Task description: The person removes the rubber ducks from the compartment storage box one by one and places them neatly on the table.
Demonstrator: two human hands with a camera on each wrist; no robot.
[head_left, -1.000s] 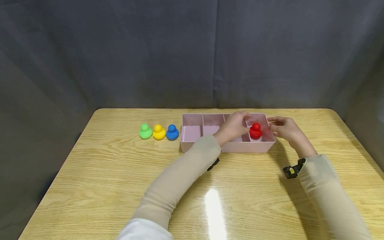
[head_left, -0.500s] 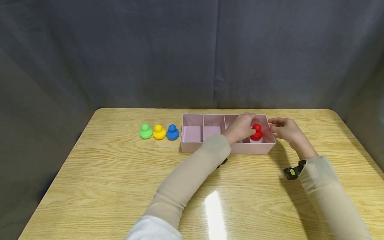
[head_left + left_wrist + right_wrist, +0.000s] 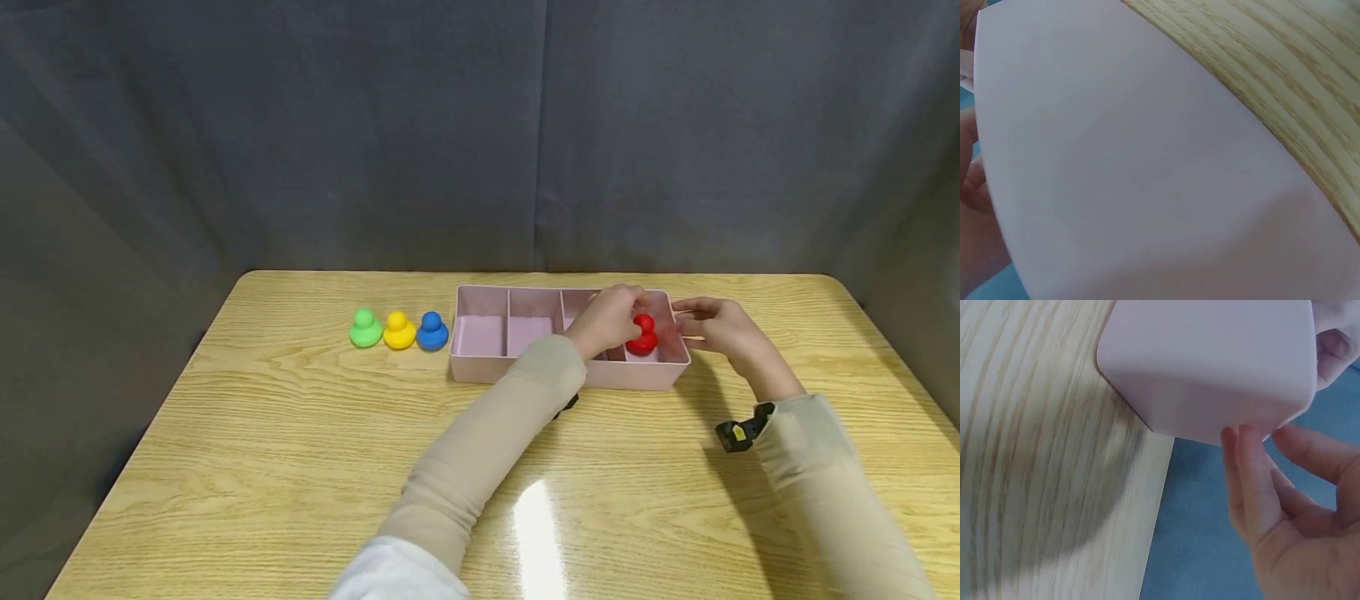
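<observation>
Green, yellow and blue ducks: the green duck [image 3: 365, 328], yellow duck [image 3: 399, 331] and blue duck [image 3: 432, 332] sit in a tight row toward the desk's [image 3: 300, 467] far edge, just beside the left end of the tray and apart from your hands.
Tray: the pink tray [image 3: 480, 367] lies along the far edge with four compartments; the two left ones show bare floors.
Left hand: your left hand [image 3: 609, 321] reaches across into the right-most compartment, fingers curled onto the red duck [image 3: 644, 335], pinching it as far as I can judge.
Right hand: your right hand [image 3: 718, 325] meets the tray's right end, fingers loosely bent against the wall, likely steadying it.
Views: only the head view shows the ducks; the right wrist view shows fingertips [image 3: 1242, 439] touching the tray corner [image 3: 1210, 375]; the left wrist view shows little beyond pink wall [image 3: 1147, 175].
</observation>
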